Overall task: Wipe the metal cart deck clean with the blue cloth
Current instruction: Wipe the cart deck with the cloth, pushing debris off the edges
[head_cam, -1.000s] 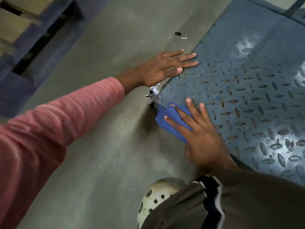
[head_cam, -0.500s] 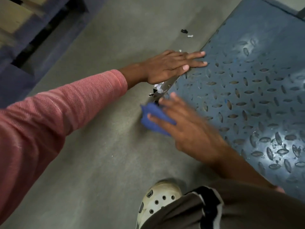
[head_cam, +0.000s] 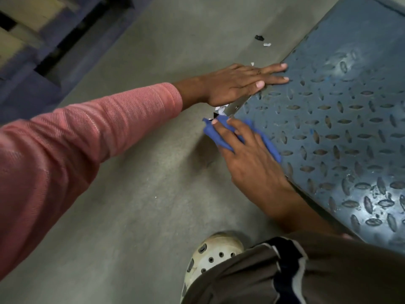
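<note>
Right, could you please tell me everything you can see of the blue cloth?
The blue cloth is a small, soft, plain rag, bunched rather than flat. It lies at the edge of the metal cart deck, part on the tread plate, part overhanging the floor. The right hand presses it down with spread, straight fingers and covers its middle, so blue shows only around them.

Both hands lie palm-down, fingers straight, left hand (head_cam: 237, 85) ahead of right hand (head_cam: 252, 163).

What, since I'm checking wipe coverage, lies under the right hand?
The blue cloth, pressed by the right hand at the cart deck edge. The deck beneath the cloth is hidden.
</note>
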